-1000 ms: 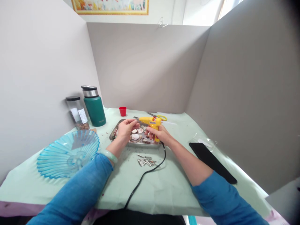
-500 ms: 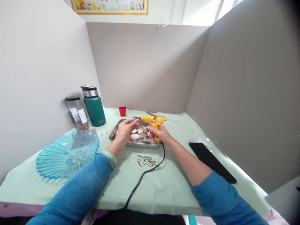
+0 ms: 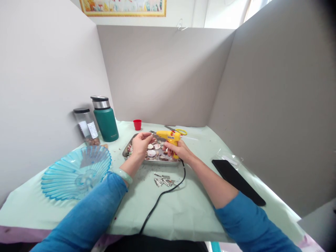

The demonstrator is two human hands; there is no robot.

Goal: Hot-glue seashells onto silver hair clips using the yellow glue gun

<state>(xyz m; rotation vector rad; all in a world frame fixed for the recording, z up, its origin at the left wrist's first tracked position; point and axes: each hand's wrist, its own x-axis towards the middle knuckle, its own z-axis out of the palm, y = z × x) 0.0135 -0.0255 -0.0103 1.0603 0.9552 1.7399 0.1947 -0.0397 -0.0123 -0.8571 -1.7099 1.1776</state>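
My right hand (image 3: 178, 149) is wrapped round the grip of a yellow hot glue gun (image 3: 168, 135), its nozzle pointing left. Close to that nozzle, my left hand (image 3: 141, 142) has thumb and fingers pinched together; what they hold is too small to make out. A dark, thin-pointed bit (image 3: 152, 132) shows between the fingertips and the nozzle. Beneath both hands lies a metal tray (image 3: 147, 162) of seashells (image 3: 151, 153). Several silver metal clips (image 3: 164, 180) are piled in front of the tray. The black cord (image 3: 159, 200) runs from the gun toward the table's front edge.
At left stand a blue glass dish (image 3: 76, 175), a green bottle (image 3: 106, 124) and a clear jar (image 3: 88, 127). Behind the tray are a red cup (image 3: 137, 125) and yellow-handled scissors (image 3: 181, 132). A black flat piece (image 3: 237, 182) lies right. Grey panels (image 3: 165, 77) enclose the table.
The glue gun has shifted slightly left and down at its nozzle. My left hand stays pinched in nearly the same place. The things on the table have not moved.
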